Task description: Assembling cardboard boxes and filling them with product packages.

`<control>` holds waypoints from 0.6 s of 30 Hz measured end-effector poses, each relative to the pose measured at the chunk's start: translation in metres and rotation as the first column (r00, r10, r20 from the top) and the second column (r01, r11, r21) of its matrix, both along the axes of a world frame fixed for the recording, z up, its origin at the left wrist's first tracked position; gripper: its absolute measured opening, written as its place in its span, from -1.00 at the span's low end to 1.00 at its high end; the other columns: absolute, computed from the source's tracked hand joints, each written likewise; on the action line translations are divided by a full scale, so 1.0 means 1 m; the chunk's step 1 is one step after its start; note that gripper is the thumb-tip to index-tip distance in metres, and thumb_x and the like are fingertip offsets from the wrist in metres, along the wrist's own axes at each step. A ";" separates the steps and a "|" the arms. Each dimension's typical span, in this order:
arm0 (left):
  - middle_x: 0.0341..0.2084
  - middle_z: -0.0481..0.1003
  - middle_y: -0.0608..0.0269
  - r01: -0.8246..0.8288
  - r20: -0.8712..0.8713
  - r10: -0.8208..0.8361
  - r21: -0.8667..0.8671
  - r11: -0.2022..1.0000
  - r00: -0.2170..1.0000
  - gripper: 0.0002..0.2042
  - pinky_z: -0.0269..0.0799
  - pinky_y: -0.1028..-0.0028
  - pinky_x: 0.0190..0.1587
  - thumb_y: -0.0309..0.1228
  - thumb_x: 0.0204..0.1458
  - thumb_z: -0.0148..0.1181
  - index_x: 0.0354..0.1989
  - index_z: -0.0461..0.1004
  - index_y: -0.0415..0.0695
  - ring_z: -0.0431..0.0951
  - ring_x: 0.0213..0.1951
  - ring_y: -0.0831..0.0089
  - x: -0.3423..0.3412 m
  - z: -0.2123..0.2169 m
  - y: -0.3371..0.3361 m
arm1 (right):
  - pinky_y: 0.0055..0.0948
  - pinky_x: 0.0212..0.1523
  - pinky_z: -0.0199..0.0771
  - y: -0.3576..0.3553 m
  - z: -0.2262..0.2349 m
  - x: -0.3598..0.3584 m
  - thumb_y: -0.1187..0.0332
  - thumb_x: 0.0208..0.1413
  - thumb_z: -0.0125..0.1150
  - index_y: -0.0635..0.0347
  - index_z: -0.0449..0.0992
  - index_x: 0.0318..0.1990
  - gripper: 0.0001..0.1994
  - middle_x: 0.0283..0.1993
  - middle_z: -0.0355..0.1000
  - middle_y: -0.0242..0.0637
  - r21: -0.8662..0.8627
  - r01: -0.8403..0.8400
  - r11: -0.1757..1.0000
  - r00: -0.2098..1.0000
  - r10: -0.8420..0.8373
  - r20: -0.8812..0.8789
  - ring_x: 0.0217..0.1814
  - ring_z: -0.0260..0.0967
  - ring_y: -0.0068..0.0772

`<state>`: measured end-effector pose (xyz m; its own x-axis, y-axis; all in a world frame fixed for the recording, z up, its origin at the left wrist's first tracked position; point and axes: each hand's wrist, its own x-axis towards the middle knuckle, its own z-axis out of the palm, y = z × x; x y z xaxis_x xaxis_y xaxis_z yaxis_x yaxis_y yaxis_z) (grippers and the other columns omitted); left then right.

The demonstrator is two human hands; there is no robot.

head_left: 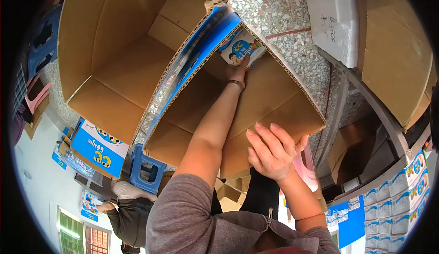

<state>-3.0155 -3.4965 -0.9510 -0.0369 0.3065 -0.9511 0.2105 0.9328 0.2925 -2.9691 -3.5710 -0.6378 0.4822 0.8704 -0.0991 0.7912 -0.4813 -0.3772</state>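
Two open cardboard cartons are filling most of our view as we lean over them. The larger empty carton (109, 57) is lying at ten o'clock, its brown walls bending toward the rim. Just beside it, at the centre, the second carton (270, 103) is the one we are working in, and flat blue-and-white packs (201, 48) are standing on edge along its eleven o'clock wall. Speckled terrazzo floor (283, 21) is showing at twelve o'clock between the boxes, and a white foam slab (334, 21) is resting at one o'clock against a further cardboard sheet (398, 57).

Our left arm is stretching deep into the centre carton, and our left hand (238, 71) is closing its fingers on a small blue-and-white printed pack (242, 48) at the far inner corner, at twelve o'clock, where it is touching the upright packs. We are wearing a thin band on that wrist.

Our right hand (272, 153) is lying open and flat, fingers spread, pressing on the near wall of the same carton at five o'clock; it is gripping nothing.

At eight o'clock a blue plastic stool (146, 167) is standing just below the cartons, near a blue printed box (98, 146). Stacked white packs (393, 208) are lining the four o'clock edge.
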 end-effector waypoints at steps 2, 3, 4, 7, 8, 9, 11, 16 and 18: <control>-0.19 0.54 0.14 0.128 -0.079 -0.116 0.167 0.978 0.990 -0.55 0.45 0.32 -0.09 -0.35 -0.17 0.46 -0.09 0.49 -0.22 0.56 -0.18 0.29 0.017 -0.015 -0.027 | 0.05 0.42 -0.65 -0.005 -0.003 0.004 0.15 -0.09 0.17 -0.19 0.63 -0.20 -0.73 -0.07 0.48 -0.58 -0.008 -0.013 1.000 0.999 0.013 0.036 0.08 0.28 -0.45; -0.21 0.56 0.12 0.263 -0.181 -0.213 0.329 0.907 0.960 -0.58 0.46 0.31 -0.10 -0.33 -0.20 0.47 -0.14 0.53 -0.22 0.57 -0.20 0.24 0.026 -0.024 -0.040 | 0.05 0.42 -0.65 -0.008 -0.006 0.005 0.15 -0.09 0.17 -0.19 0.63 -0.20 -0.73 -0.07 0.48 -0.58 -0.030 -0.016 0.999 0.999 0.017 0.047 0.08 0.28 -0.45; -0.21 0.56 0.12 0.260 -0.180 -0.211 0.325 0.909 0.961 -0.58 0.46 0.31 -0.10 -0.33 -0.20 0.47 -0.14 0.53 -0.22 0.57 -0.20 0.24 0.020 -0.044 -0.042 | 0.04 0.42 -0.65 -0.007 -0.006 0.002 0.15 -0.10 0.17 -0.20 0.63 -0.20 -0.73 -0.08 0.48 -0.59 -0.028 -0.016 0.999 0.999 0.017 0.051 0.07 0.28 -0.45; -0.08 0.52 -0.04 0.663 -0.432 -0.507 0.405 0.630 0.746 -0.39 0.39 0.28 0.02 0.13 -0.08 0.20 -0.09 0.52 -0.21 0.54 -0.05 0.18 -0.042 -0.112 0.037 | 0.04 0.42 -0.65 0.019 0.010 -0.016 0.15 -0.12 0.18 -0.21 0.64 -0.21 -0.73 -0.08 0.49 -0.60 0.089 -0.005 0.996 0.999 0.008 -0.033 0.06 0.28 -0.45; -0.08 0.52 -0.02 0.918 -0.602 -0.716 0.076 0.389 0.353 -0.32 0.38 0.24 0.02 0.24 -0.07 0.09 -0.08 0.52 -0.19 0.52 -0.03 0.15 -0.022 -0.111 0.026 | 0.05 0.42 -0.65 0.011 0.008 -0.015 0.15 -0.13 0.18 -0.22 0.64 -0.22 -0.73 -0.08 0.49 -0.60 0.054 -0.002 0.999 0.999 0.004 -0.043 0.05 0.28 -0.45; -0.05 0.50 -0.01 0.935 -0.522 -0.816 -0.093 0.344 0.248 -0.32 0.35 0.23 0.05 0.23 -0.09 0.11 -0.05 0.51 -0.18 0.51 -0.01 0.13 0.003 -0.107 0.012 | 0.05 0.42 -0.64 0.006 0.001 -0.010 0.13 -0.12 0.18 -0.22 0.63 -0.19 -0.71 -0.06 0.48 -0.59 0.035 -0.010 0.999 1.000 0.010 -0.009 0.06 0.29 -0.46; 0.08 0.39 -0.11 0.917 -0.122 -0.912 -0.027 0.398 0.392 -0.22 0.26 0.17 0.13 0.25 -0.15 0.15 0.09 0.40 -0.17 0.43 0.08 0.11 0.031 -0.080 -0.012 | 0.04 0.42 -0.63 -0.007 -0.007 0.003 0.13 -0.11 0.18 -0.21 0.62 -0.16 -0.70 -0.05 0.48 -0.58 -0.002 0.000 1.000 0.998 0.000 0.056 0.07 0.29 -0.46; 0.01 0.44 -0.10 0.837 -0.161 -0.834 0.271 0.476 0.527 -0.25 0.33 0.22 0.08 0.17 -0.19 0.24 0.06 0.43 -0.20 0.46 0.05 0.13 -0.043 -0.007 0.046 | 0.11 0.40 -0.40 0.014 0.030 0.001 0.14 -0.04 0.24 -0.11 0.46 0.10 -0.53 0.14 0.34 -0.29 0.126 0.061 0.990 0.982 -0.037 -0.186 0.15 0.29 -0.27; -0.08 0.52 -0.04 0.765 -0.135 -0.767 0.290 0.574 0.627 -0.41 0.40 0.32 -0.01 -0.02 -0.15 0.33 -0.05 0.50 -0.26 0.52 -0.05 0.22 -0.034 0.063 0.026 | 0.17 0.33 -0.13 -0.019 0.057 0.010 0.17 -0.01 0.25 -0.10 0.33 0.20 -0.44 0.24 0.19 -0.15 0.092 0.080 0.993 0.971 -0.057 -0.232 0.21 0.23 -0.14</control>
